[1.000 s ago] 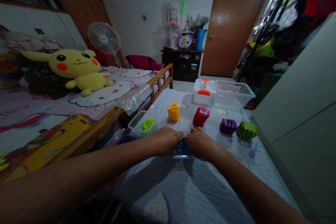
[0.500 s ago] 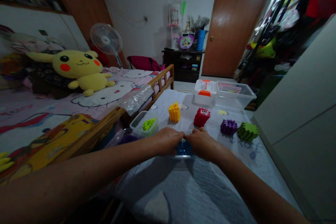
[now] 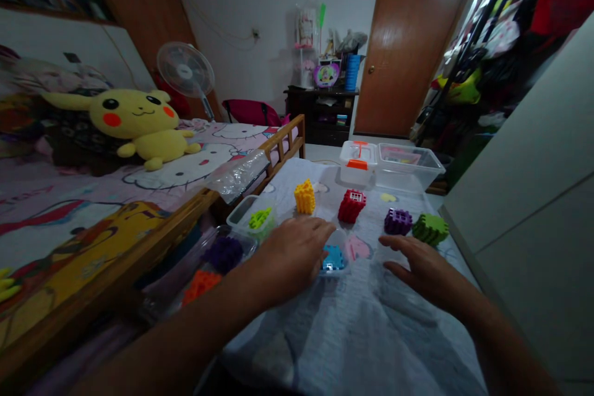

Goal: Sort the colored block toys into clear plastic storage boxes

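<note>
A small clear plastic box (image 3: 341,269) stands on the cloth-covered table, with blue interlocking building pieces (image 3: 333,257) inside. My left hand (image 3: 297,253) is curled at the box's left side, fingers over its rim; the hand hides that side. Right of the box, my right hand (image 3: 417,269) is open, fingers and thumb apart. Under it lies a clear flat piece (image 3: 408,306) that looks like a lid. Beyond my hands stand built blocks: yellow (image 3: 305,197), red (image 3: 351,206), purple (image 3: 398,221) and green (image 3: 430,229).
At the left edge sit a clear box with light-green pieces (image 3: 260,218) and boxes with dark purple (image 3: 223,253) and orange pieces (image 3: 202,284). An orange-latched box (image 3: 357,173) and an open clear bin (image 3: 408,179) stand at the back. A wooden bed rail (image 3: 204,210) borders the left.
My hands were together over the blue pieces' box and are now apart. My right hand has moved right, where the clear flat piece now lies. The blue pieces show more openly.
</note>
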The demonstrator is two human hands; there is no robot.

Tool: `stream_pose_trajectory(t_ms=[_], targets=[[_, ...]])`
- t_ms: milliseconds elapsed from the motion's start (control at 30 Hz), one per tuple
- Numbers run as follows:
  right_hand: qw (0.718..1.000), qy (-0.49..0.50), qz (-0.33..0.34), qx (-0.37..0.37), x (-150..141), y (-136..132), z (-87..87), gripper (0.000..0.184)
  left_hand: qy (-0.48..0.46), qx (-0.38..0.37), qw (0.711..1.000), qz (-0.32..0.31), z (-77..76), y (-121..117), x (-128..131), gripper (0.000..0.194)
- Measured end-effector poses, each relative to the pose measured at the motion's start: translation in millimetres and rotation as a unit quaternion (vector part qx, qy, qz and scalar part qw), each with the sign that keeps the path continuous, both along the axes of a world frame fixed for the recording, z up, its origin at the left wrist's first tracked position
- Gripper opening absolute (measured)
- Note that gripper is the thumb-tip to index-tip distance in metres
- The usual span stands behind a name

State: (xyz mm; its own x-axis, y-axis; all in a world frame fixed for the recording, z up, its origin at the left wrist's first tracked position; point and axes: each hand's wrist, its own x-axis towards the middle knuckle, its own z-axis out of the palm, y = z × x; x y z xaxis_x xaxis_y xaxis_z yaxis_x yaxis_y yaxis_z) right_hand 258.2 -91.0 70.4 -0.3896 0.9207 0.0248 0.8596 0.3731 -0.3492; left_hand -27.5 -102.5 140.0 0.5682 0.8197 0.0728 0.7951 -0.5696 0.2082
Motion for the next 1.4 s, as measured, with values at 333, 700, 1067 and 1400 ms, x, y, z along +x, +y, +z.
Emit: stream_pose_trajectory(t_ms=[333, 700, 1067, 1400], targets=[[0.979, -0.119, -0.079, -0.144, 20.3, -20.2, -40.0, 0.097, -0.291, 0.034, 0.941, 0.168, -120.2, -46.0, -22.9, 0.097], [0.991, -0.047, -0.072, -0.103, 39.2, -21.8, -21.9, 0.092, -0.571, -0.160, 0.776, 0.214, -150.8, -28.3, -10.3, 0.098], [0.997, 0.008, 0.075, -0.006, -82.5, 6.6, 19.2, 0.090, -0.721, -0.221, 0.605, 0.257, -149.6, 4.7, 15.2, 0.061], [0.996, -0.019, 0.081, -0.031, -108.8, 17.7, 8.8, 0.089, -0.765, -0.256, 0.550, 0.217, -163.5, 13.4, 14.9, 0.070]])
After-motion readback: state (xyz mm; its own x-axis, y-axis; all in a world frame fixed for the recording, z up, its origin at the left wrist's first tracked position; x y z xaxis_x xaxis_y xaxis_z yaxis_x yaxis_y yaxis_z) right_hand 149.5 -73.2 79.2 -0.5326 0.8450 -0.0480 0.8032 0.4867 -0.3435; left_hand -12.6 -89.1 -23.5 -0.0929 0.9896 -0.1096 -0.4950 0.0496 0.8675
